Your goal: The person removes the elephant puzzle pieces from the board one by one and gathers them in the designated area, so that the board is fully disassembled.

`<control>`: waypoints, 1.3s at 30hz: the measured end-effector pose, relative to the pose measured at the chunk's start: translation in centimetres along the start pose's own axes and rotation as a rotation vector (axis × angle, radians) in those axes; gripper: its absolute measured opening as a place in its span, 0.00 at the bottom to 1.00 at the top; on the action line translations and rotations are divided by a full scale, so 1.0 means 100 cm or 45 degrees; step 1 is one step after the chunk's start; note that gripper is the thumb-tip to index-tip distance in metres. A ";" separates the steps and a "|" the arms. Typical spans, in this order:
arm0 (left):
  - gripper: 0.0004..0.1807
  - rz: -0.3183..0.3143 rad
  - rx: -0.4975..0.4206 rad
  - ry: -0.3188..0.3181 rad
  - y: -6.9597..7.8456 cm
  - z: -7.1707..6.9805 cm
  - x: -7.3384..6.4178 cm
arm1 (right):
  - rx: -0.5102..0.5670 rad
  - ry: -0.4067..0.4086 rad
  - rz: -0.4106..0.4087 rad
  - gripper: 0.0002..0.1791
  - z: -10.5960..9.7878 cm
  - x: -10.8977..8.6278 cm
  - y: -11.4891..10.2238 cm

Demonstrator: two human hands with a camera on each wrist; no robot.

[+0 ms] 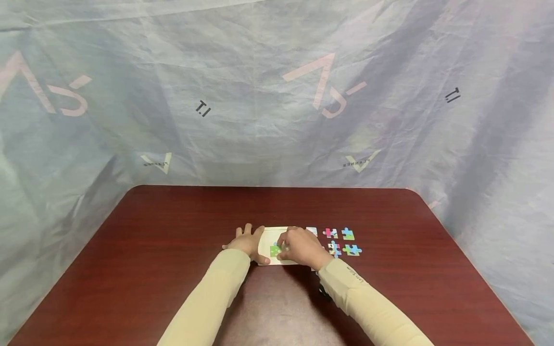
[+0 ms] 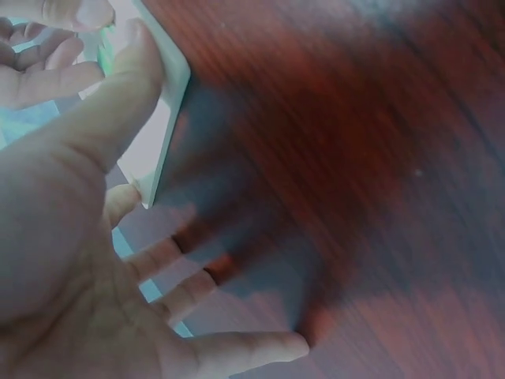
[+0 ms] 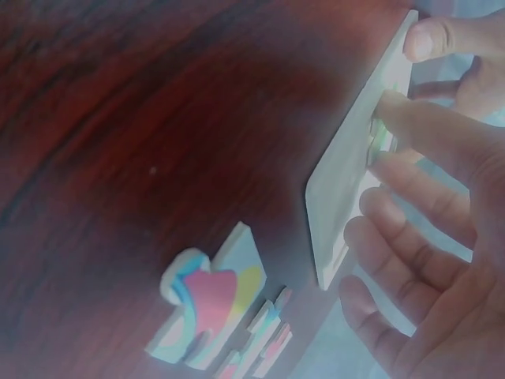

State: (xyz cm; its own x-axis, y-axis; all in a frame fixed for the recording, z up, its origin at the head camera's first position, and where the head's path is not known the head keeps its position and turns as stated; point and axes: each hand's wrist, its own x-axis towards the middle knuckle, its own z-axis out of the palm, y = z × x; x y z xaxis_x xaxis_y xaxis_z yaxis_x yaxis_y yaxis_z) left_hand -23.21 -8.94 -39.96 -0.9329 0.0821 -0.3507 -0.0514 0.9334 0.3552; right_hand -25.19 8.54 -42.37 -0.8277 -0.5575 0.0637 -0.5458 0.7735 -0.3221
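Observation:
A pale, shallow puzzle board (image 1: 268,236) lies on the table between both hands. My left hand (image 1: 245,242) rests at its left side, fingers spread, with the thumb pressing on the board's near left corner. In the left wrist view, the other fingers (image 2: 237,347) of that hand reach down to the wood. My right hand (image 1: 303,246) is over the board's right part. Its thumb and index finger pinch a green puzzle piece (image 1: 274,251), low against the board's surface. The right wrist view shows this piece (image 3: 378,140) edge-on between the fingertips; much of it is hidden.
Several loose puzzle pieces (image 1: 352,250) lie right of the board, some partly behind my right hand. One pink, blue and yellow piece (image 3: 211,300) shows large in the right wrist view. The reddish-brown table (image 1: 173,226) ends at a printed grey cloth (image 1: 255,120).

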 end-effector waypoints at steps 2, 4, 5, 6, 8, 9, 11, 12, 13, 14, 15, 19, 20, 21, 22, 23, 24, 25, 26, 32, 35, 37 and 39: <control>0.53 0.003 0.011 -0.003 0.001 0.001 0.000 | -0.007 -0.007 0.012 0.15 -0.001 -0.001 0.001; 0.52 0.015 0.033 0.002 0.001 0.001 0.000 | -0.010 -0.012 0.015 0.15 -0.003 -0.002 0.002; 0.52 0.022 0.049 0.008 0.001 0.001 0.001 | -0.009 -0.011 0.014 0.15 -0.003 -0.002 0.002; 0.52 0.027 0.067 0.016 0.000 0.001 0.001 | -0.007 -0.009 0.013 0.15 -0.004 -0.002 0.002; 0.52 0.038 0.098 0.029 -0.001 0.002 0.001 | -0.002 -0.003 0.008 0.15 -0.006 -0.003 0.004; 0.51 0.042 0.112 0.037 -0.002 0.002 0.001 | 0.001 -0.005 0.011 0.14 -0.007 -0.004 0.004; 0.51 0.045 0.138 0.052 -0.004 0.001 0.002 | 0.005 -0.001 0.011 0.14 -0.009 -0.005 0.006; 0.51 0.047 0.147 0.057 -0.005 0.001 0.002 | 0.008 0.001 0.008 0.14 -0.011 -0.007 0.008; 0.51 0.049 0.156 0.061 -0.006 0.001 0.002 | 0.016 -0.001 0.009 0.14 -0.013 -0.008 0.009; 0.51 0.052 0.168 0.067 -0.007 0.001 0.003 | 0.019 -0.002 0.006 0.14 -0.014 -0.009 0.011; 0.51 0.055 0.179 0.071 -0.007 0.001 0.003 | 0.023 -0.005 0.004 0.14 -0.016 -0.011 0.013; 0.52 0.078 0.203 0.067 -0.008 0.000 0.003 | 0.011 -0.005 -0.008 0.12 -0.024 -0.019 0.021; 0.52 0.087 0.205 0.064 -0.008 0.000 0.002 | 0.000 0.000 -0.013 0.12 -0.025 -0.021 0.024; 0.53 0.095 0.207 0.058 -0.008 0.000 0.002 | 0.000 0.002 -0.012 0.12 -0.027 -0.023 0.026; 0.53 0.104 0.210 0.052 -0.009 -0.001 0.002 | 0.001 0.007 -0.011 0.12 -0.029 -0.026 0.028; 0.53 0.114 0.211 0.049 -0.009 -0.002 0.002 | 0.011 0.010 -0.006 0.11 -0.032 -0.028 0.030; 0.53 0.123 0.211 0.047 -0.010 -0.003 0.002 | 0.021 0.012 -0.002 0.11 -0.033 -0.030 0.032; 0.53 0.131 0.210 0.044 -0.011 -0.003 0.002 | 0.031 0.015 0.004 0.11 -0.035 -0.033 0.035; 0.53 0.139 0.207 0.043 -0.011 -0.004 0.001 | 0.038 0.017 0.006 0.11 -0.037 -0.035 0.037; 0.50 0.198 0.160 0.047 -0.016 -0.006 -0.001 | 0.051 0.048 0.005 0.12 -0.045 -0.046 0.052; 0.50 0.215 0.165 0.053 -0.019 -0.004 -0.002 | 0.055 0.055 0.019 0.11 -0.048 -0.052 0.059; 0.50 0.221 0.179 0.060 -0.021 -0.002 -0.002 | 0.065 0.053 0.014 0.11 -0.050 -0.055 0.063; 0.50 0.225 0.190 0.067 -0.023 0.000 0.000 | 0.071 0.056 0.014 0.11 -0.051 -0.059 0.067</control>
State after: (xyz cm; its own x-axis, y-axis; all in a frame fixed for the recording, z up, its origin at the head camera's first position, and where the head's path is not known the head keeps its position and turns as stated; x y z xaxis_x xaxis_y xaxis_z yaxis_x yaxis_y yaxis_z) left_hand -23.07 -11.13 -40.74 -0.9402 0.2340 -0.2473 0.1639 0.9478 0.2735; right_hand -24.67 18.53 -40.05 -0.8393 -0.5343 0.1006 -0.5294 0.7610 -0.3750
